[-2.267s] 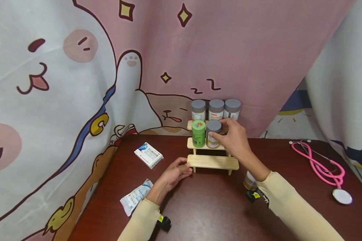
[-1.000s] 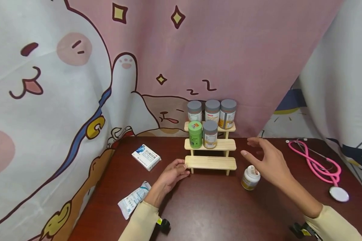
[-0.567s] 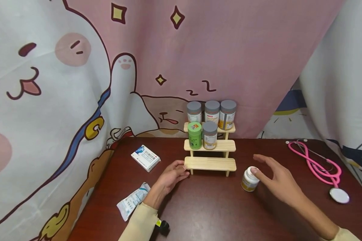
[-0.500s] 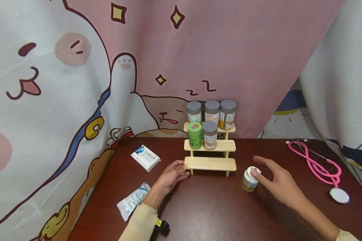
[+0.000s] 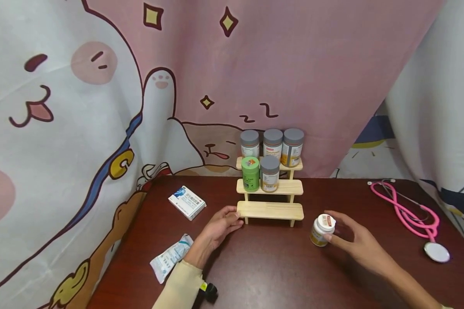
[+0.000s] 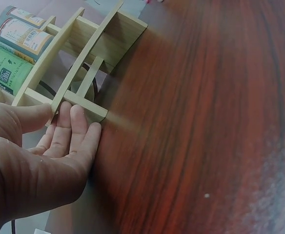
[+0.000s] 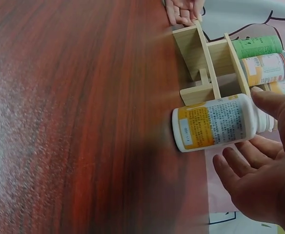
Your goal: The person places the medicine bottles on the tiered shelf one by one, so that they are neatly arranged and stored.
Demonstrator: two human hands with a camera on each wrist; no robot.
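My right hand (image 5: 359, 242) has its thumb and index finger on either side of a white pill bottle (image 5: 319, 232) with a yellow-and-white label, gripping it near the cap. The bottle stands upright on the dark table, right of a three-step wooden display rack (image 5: 270, 210). At the rack's left end, my left hand (image 5: 219, 224) pinches the lowest step, thumb on top and fingers beneath. A green bottle (image 5: 251, 177) and a grey-lidded jar (image 5: 270, 175) stand on the middle step. Three more grey-lidded jars (image 5: 292, 150) line the top step. The lowest step carries nothing.
On the left lie a white-and-blue medicine box (image 5: 187, 202) and a white plastic packet (image 5: 172, 258), close to my left forearm. A pink stethoscope (image 5: 410, 219) lies at the right. A printed cartoon curtain (image 5: 313, 64) hangs behind the table (image 5: 263, 270).
My right hand let go of the grey-lidded jar on the middle step, moved right and down to the white pill bottle, and closed its fingers about it. The left hand stayed at the rack.
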